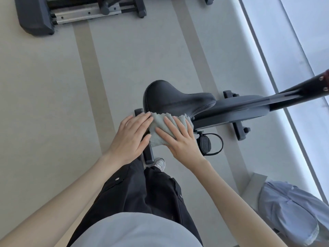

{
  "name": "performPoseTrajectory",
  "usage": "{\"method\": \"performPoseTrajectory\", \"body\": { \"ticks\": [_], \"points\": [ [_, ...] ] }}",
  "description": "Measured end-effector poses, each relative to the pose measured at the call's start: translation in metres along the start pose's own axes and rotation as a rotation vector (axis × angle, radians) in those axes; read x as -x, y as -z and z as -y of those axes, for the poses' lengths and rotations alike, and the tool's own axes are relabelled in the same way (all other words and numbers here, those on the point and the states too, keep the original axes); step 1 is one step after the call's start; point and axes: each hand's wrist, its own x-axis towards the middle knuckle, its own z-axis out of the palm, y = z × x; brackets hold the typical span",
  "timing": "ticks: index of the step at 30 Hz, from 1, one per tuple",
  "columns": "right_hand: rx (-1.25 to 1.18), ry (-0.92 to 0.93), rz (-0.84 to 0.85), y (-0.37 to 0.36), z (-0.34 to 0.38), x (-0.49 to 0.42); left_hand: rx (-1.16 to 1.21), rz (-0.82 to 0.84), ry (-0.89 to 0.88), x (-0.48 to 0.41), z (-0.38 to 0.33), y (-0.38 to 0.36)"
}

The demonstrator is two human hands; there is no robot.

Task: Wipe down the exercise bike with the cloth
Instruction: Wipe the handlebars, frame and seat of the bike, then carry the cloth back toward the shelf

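Cloth: the pale green cloth [161, 124] lies bunched over the near edge of the saddle [174, 98], held there under both hands.
Left hand: the left hand [130, 138] is flat with its fingers straight and close together. It is laid against the cloth's left side by the saddle's wide rear and curls round nothing.
Right hand: the right hand [179, 139] lies flat on top of the cloth with its fingers spread, pressing rather than pinching.
Exercise bike: the exercise bike [240, 107] stands on the floor [53, 95] in front of the person, its frame running off to the right. A pedal [205, 144] sits just beside the right hand, lower down.
Saddle axis: its length runs left to right across the view, with the wide rear at the left and the narrow nose at the right.
Key relation: the bare saddle top lies beyond the fingertips, away from the body, and stretches to the right. The right hand is nearer the nose and the left hand nearer the rear.
Step in hand: probably wiping the saddle's near side, since most of the top is not under the cloth.
Next move: likely a push away across the top, then a sweep along the axis towards the nose, led by the right hand.
Risk: the bunched cloth could slip off the curved edge.
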Motion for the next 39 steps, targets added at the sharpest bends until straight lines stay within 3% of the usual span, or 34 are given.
{"method": "performPoseTrajectory", "body": {
  "ticks": [8,14,21,29,39],
  "points": [
    [-0.277,-0.319,0.039,0.035,-0.023,0.013,-0.078,0.106,0.069,-0.001,-0.02,0.001],
    [-0.329,-0.312,-0.054,0.081,-0.011,-0.033,-0.076,-0.021,0.101,-0.009,-0.024,0.041],
    [-0.316,-0.138,-0.211,0.115,0.036,-0.114,-0.138,-0.338,0.217,0.006,0.006,0.116],
    [-0.351,0.153,-0.28,0.101,0.163,-0.239,-0.216,-0.592,0.481,0.086,0.108,0.198],
    [-0.459,0.403,-0.263,0.041,0.388,-0.395,-0.271,-0.676,0.761,0.212,0.288,0.278]
  ]
}}
